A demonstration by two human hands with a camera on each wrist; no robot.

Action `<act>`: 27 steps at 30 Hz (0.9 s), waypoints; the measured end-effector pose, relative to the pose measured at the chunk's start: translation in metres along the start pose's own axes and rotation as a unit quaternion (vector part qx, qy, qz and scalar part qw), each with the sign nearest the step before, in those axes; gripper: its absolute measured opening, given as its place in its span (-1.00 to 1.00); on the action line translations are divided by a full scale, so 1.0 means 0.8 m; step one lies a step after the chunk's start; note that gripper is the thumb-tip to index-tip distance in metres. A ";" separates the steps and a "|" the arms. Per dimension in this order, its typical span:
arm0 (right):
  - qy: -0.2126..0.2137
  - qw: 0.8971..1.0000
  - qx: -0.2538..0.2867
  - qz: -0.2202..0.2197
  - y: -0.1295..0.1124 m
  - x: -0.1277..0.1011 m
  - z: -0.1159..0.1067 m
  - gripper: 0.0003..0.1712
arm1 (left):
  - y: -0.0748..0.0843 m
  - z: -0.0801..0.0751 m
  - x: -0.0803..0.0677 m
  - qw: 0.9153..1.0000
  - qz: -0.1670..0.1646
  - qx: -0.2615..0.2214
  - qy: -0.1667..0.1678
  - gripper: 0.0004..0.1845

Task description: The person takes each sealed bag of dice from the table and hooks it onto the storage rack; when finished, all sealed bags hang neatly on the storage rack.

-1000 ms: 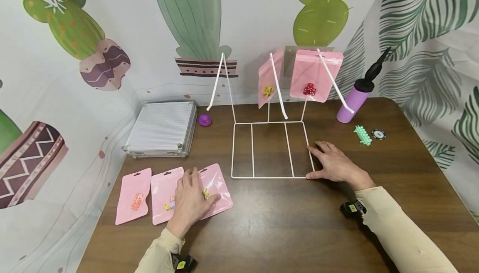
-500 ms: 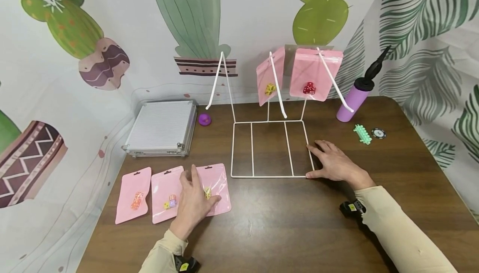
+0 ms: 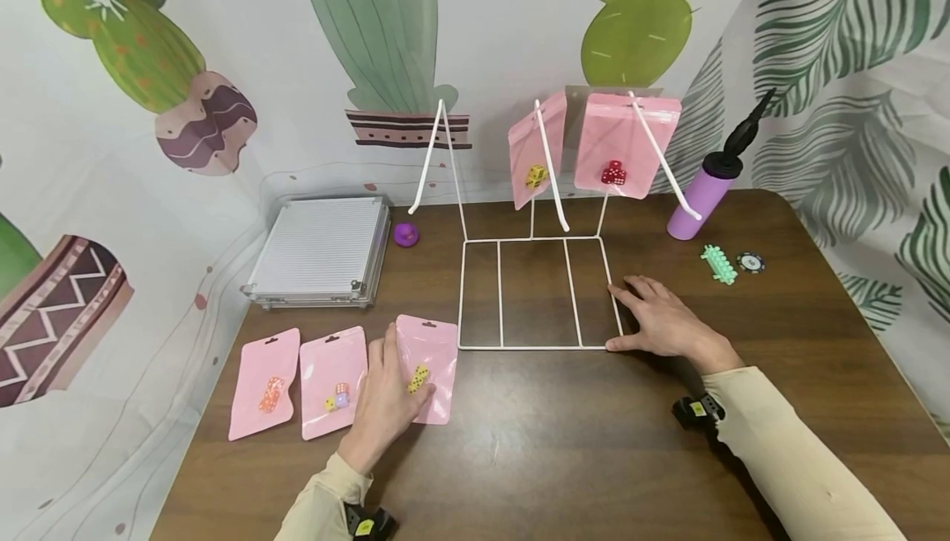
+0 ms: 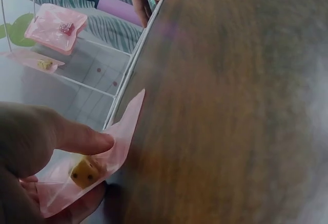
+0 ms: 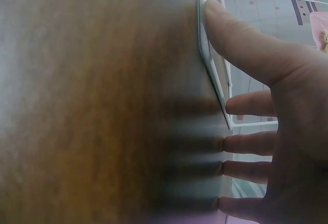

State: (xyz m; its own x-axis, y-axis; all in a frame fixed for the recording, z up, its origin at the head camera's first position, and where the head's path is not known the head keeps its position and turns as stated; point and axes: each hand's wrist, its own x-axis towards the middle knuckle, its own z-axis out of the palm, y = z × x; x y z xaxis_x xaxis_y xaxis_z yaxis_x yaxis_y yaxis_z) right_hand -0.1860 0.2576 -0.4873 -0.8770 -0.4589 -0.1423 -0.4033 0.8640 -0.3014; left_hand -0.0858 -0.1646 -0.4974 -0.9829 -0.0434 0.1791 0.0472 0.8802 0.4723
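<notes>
Low in the frame, left of centre, your left hand (image 3: 386,397) pinches the pink pouch (image 3: 429,366) holding a yellow die (image 4: 84,171), tilting it off the table (image 3: 564,450). Your right hand (image 3: 664,322) lies flat, fingers spread, steadying the white wire rack (image 3: 536,349) at centre.

Your head camera looks down over the brown wooden tabletop (image 3: 564,442); each wrist camera sits close by its hand, sharing the white wire rack (image 3: 536,294) (image 4: 134,62) (image 5: 212,70).
</notes>
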 end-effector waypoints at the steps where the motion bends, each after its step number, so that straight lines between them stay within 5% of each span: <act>1: -0.001 1.000 0.001 0.001 0.000 0.000 0.000 0.14 | 0.000 0.000 0.000 1.000 0.005 -0.006 0.003 0.17; 16: 0.003 1.000 0.000 0.002 0.001 0.000 0.001 0.16 | -0.004 -0.003 -0.003 0.998 0.036 -0.048 -0.007 0.17; 27: 0.004 1.000 -0.003 0.001 -0.001 0.000 0.000 0.15 | 0.012 -0.021 -0.002 0.995 0.060 -0.085 -0.003 0.21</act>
State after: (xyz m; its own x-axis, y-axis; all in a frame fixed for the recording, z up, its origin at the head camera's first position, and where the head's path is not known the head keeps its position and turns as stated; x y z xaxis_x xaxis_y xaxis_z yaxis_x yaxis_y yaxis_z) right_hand -0.1855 0.2569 -0.4869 -0.8796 -0.4559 -0.1358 -0.4033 0.8661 -0.2953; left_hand -0.0809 -0.1639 -0.4782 -0.9694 0.0606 0.2379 0.1933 0.7857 0.5876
